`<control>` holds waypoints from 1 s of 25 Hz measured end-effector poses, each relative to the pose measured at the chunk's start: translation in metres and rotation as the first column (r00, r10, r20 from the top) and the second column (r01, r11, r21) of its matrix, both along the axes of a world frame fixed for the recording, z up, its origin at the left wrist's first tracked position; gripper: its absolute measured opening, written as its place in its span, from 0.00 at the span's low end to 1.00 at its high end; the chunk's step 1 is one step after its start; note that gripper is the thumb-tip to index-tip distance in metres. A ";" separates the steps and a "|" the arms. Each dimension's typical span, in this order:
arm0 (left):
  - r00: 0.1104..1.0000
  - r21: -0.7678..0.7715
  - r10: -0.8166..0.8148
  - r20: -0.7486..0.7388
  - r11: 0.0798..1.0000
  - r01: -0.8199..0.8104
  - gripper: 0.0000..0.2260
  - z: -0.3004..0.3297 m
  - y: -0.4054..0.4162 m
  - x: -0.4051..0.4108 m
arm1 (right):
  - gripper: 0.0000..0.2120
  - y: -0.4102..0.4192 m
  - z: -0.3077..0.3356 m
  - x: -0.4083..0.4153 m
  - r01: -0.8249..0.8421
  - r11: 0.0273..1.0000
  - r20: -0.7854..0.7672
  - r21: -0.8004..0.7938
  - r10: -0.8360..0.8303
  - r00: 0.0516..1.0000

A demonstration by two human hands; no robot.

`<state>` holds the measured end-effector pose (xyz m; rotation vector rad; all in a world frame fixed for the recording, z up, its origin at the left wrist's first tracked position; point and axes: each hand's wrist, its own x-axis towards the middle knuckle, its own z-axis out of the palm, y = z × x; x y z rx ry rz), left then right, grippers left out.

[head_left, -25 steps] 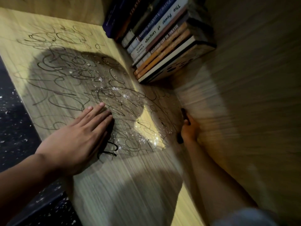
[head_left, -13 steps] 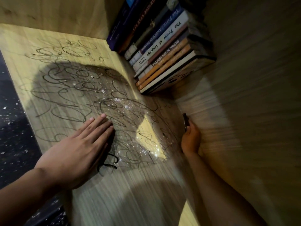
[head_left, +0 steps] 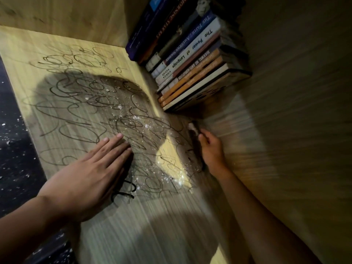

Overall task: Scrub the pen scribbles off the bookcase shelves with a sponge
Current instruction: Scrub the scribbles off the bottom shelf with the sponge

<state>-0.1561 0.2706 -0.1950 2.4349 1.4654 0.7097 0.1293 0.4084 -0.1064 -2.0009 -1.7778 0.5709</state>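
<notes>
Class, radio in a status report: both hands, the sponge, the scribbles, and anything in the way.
Left hand flat on the shelf. Right hand grips the sponge near the back corner. Scribbles mostly uncleaned. Books stand close behind.

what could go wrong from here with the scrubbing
The right hand works a sponge close to the row of books, so a longer stroke might wet or smear their lower edges. White crumbs lie among the scribbles and could get dragged across the shelf. The left hand rests flat on inked wood and may pick up or smudge marks.
</notes>
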 end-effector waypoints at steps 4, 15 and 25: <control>1.000 0.009 0.015 0.005 1.000 -0.015 0.26 0.002 -0.002 0.001 | 0.13 0.027 0.006 0.029 0.348 0.917 0.087 0.197 -0.370 0.925; 0.999 0.036 0.043 -0.001 0.998 -0.043 0.26 0.006 -0.002 -0.001 | 0.25 0.031 -0.036 -0.044 -0.101 0.994 0.286 -0.040 0.108 0.952; 0.999 0.036 0.008 0.035 0.999 -0.009 0.26 -0.009 0.002 0.001 | 0.18 -0.023 0.020 0.044 0.239 0.966 -0.114 0.096 -0.228 0.967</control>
